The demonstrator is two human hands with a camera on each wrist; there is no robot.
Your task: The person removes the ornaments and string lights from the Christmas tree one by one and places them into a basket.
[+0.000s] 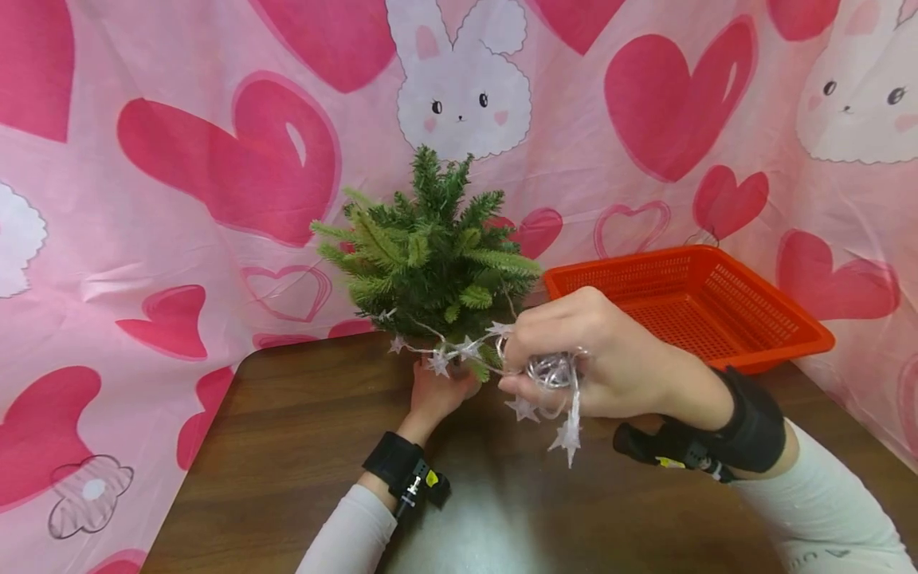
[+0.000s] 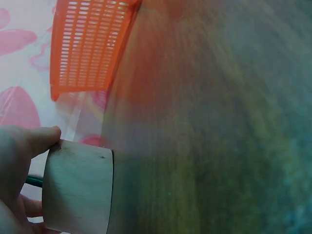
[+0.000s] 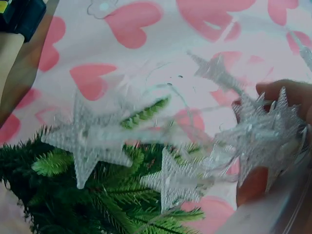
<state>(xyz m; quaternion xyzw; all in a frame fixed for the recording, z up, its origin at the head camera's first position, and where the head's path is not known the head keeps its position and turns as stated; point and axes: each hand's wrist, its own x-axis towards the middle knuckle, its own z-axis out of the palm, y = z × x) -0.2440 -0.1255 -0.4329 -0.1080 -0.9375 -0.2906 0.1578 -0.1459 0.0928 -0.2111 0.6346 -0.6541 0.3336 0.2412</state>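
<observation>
A small artificial Christmas tree [image 1: 430, 255] stands near the back of the table. My left hand [image 1: 439, 395] reaches under its lower branches; in the left wrist view its thumb and fingers hold the pale wooden base [image 2: 78, 187]. In front of the tree's right side, my right hand [image 1: 610, 355] grips a bundled string of clear star lights [image 1: 551, 371]. Part of the string stretches left from that hand across the lower front branches, with several stars hanging along it. Close up, one star [image 3: 85, 139] shows before the green needles, while the bunch sits in the fingers.
An orange plastic basket [image 1: 746, 291] with slotted walls stands to the right, behind my right forearm. The brown wooden table [image 1: 287, 446] reaches to a pink cloth backdrop [image 1: 574, 151] printed with hearts and rabbits. Black camera straps circle both wrists.
</observation>
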